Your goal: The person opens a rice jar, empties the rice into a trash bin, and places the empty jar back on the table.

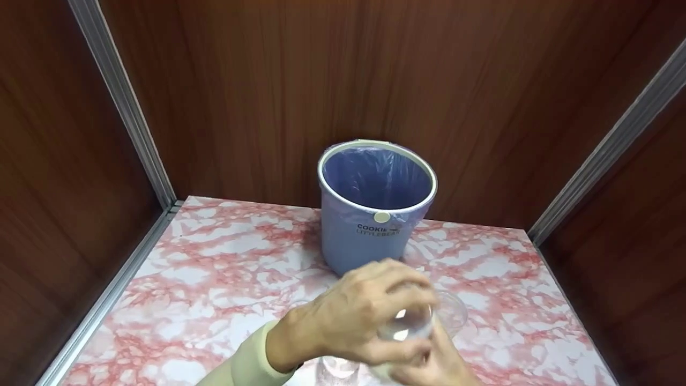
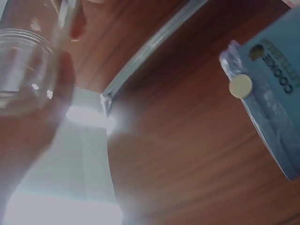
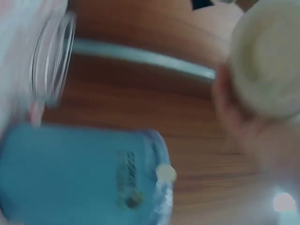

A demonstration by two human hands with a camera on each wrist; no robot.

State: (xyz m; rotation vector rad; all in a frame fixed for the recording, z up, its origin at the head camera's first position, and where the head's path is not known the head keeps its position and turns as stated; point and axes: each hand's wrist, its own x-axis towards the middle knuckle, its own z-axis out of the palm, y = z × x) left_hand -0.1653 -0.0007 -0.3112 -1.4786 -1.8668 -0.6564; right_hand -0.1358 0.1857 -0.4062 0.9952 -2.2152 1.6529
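Note:
My left hand (image 1: 364, 316) is in front of the bin in the head view, its fingers curled round a clear jar (image 1: 404, 324). The left wrist view shows the ridged, see-through wall of this jar (image 2: 23, 70) in that grip. Just below and to the right, my right hand (image 1: 439, 359) is partly covered by the left one. It holds a round cream lid (image 3: 269, 61), seen large in the right wrist view. Behind the right hand another clear jar (image 1: 454, 311) stands on the table, its threaded mouth uncovered in the right wrist view.
A blue bin (image 1: 359, 244) with a pale rim and a clear plastic liner stands at the back of the red-and-white marbled table (image 1: 214, 289). Another clear container (image 1: 336, 371) is at the near edge, under the left wrist. Brown wood panels (image 1: 257, 96) enclose the table.

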